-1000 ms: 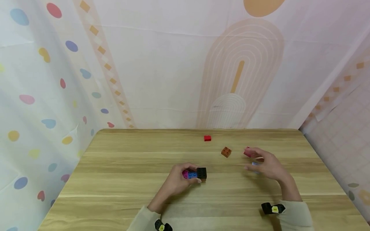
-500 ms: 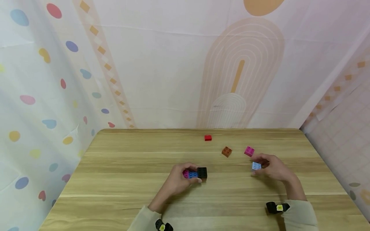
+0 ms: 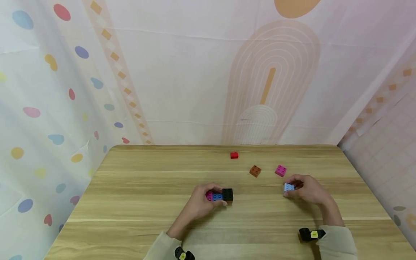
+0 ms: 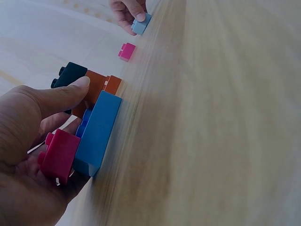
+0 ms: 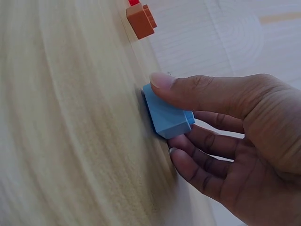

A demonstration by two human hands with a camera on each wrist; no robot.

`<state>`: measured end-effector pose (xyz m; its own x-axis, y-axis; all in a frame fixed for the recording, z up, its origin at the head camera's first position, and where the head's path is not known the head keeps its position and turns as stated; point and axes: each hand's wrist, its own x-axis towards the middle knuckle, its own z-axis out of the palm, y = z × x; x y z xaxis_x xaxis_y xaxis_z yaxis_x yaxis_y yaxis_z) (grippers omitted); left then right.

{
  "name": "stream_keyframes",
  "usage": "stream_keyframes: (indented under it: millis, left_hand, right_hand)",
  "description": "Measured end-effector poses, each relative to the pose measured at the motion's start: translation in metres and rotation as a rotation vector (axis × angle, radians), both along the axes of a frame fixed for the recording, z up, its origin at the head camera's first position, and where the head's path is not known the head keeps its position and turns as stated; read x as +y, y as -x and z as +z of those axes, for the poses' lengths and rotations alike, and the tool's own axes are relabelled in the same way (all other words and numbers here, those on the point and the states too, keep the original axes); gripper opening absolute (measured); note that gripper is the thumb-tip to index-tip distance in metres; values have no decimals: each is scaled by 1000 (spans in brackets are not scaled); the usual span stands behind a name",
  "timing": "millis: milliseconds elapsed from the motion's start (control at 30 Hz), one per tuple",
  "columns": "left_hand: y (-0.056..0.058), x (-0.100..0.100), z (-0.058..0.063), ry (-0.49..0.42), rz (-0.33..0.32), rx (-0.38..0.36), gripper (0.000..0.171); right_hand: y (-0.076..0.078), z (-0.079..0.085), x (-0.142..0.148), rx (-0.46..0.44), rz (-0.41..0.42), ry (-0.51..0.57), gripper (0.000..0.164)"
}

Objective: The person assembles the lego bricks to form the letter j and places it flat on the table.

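Observation:
My left hand (image 3: 198,204) holds a joined stack of toy building bricks low over the table. In the left wrist view the stack has a long blue brick (image 4: 99,134) at its base. On its studs sit a magenta brick (image 4: 60,153) at one end and an orange-brown brick (image 4: 95,84) topped by a black brick (image 4: 70,75) at the other. To the right, my right hand (image 3: 310,190) pinches a light blue brick (image 5: 167,110) between thumb and fingers, at or just above the tabletop. Its thumb covers part of one side.
Beyond the hands, on the wooden table (image 3: 146,180), lie a loose pink brick (image 3: 281,170), an orange-brown brick (image 3: 255,171) and a small red brick (image 3: 234,155). A patterned cloth (image 3: 182,90) hangs behind the table's back edge.
My right hand, its fingers spread over the light blue brick a second ago, has shifted slightly right and taken hold of it, uncovering the pink brick. The left hand stays in place with its stack.

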<state>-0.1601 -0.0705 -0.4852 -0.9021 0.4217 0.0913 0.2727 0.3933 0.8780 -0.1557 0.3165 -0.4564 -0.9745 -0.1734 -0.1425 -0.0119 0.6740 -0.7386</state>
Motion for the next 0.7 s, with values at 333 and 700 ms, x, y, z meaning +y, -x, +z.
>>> stream_keyframes:
  millis: [333,700]
  left_hand:
    - [0,0,-1,7,-3,0,33]
    - [0,0,-1,-1,-9,-2,33]
  right_hand:
    - [1,3,-5,58,5,-56,31]
    - [4,4,-17,101,0,-80,36]
